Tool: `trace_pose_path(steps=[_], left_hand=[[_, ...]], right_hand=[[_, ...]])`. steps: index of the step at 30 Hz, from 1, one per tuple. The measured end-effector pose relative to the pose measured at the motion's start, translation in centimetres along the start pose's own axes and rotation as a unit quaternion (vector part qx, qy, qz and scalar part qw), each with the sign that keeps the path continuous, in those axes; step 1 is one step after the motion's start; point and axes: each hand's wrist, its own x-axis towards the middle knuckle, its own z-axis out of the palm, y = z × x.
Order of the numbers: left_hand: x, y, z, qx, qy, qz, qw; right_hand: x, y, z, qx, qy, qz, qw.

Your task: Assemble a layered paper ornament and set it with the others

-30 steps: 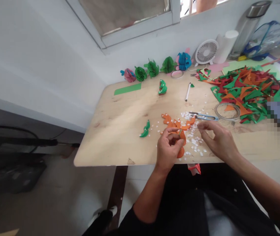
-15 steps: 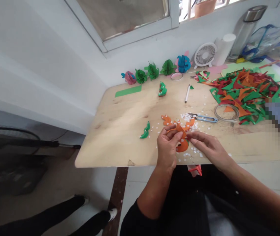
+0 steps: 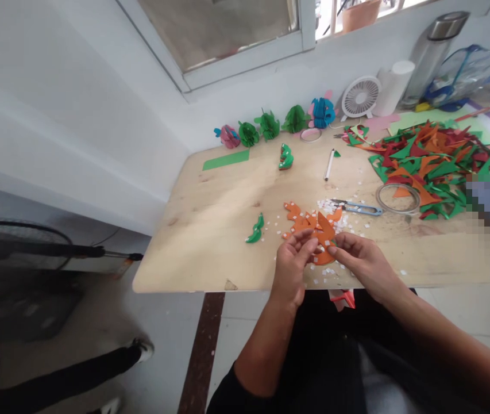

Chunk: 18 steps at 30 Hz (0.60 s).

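An orange paper cutout (image 3: 325,225) with curved edges is held between my two hands just above the front part of the table. My left hand (image 3: 291,259) pinches at its left edge with thumb and fingers. On the right edge, the thumb and bent fingers of my right hand (image 3: 359,259) close on the same cutout. More orange paper pieces (image 3: 293,211) with small white squares on them lie just behind my hands. Loose white paper squares (image 3: 326,272) are scattered around and under the hands. A wavy green paper piece (image 3: 255,229) with white squares lies to the left.
Blue-handled thread snips (image 3: 359,207) and a tape roll (image 3: 397,198) lie right of the hands. Beyond them spreads a heap of coloured paper scraps (image 3: 432,158). A marker (image 3: 329,165), folded green paper (image 3: 286,156), paper fish (image 3: 323,112) and a small fan (image 3: 361,96) stand or lie farther back.
The orange cutout has turned and now shows flatter, pointed end up. My left fingers have shifted to its left edge, and my right thumb now rests on it.
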Motion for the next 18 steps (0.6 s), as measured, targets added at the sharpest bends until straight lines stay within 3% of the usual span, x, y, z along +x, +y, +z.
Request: trace_pose_path(steps=[3,6,9,12,15,18], left_hand=[[-0.1,0.0,0.0,0.012,-0.01,-0.036,0.999],[0.0,-0.1,0.3,0.017,0.001,-0.024,1.0],[0.2,-0.3,0.4,0.034,0.031,0.042,0.998],[0.3,-0.8,0.2,0.091,0.062,0.137,0.984],[0.0,-1.3,0.1,0.176,0.067,0.212,0.959],[-0.4,-1.6,0.2,0.227,0.062,0.24,0.942]], right_hand=[[0.1,0.1,-0.3,-0.045,-0.001,-0.022,0.999],[0.3,0.1,-0.5,-0.097,-0.01,-0.054,0.994],[0.1,-0.2,-0.7,-0.187,0.056,-0.113,0.974],[-0.5,-0.7,-0.6,-0.28,0.143,-0.199,0.928],[-0.8,-1.1,-0.3,-0.303,0.086,-0.217,0.924],[-0.5,-1.2,0.1,-0.283,0.066,-0.165,0.943]])
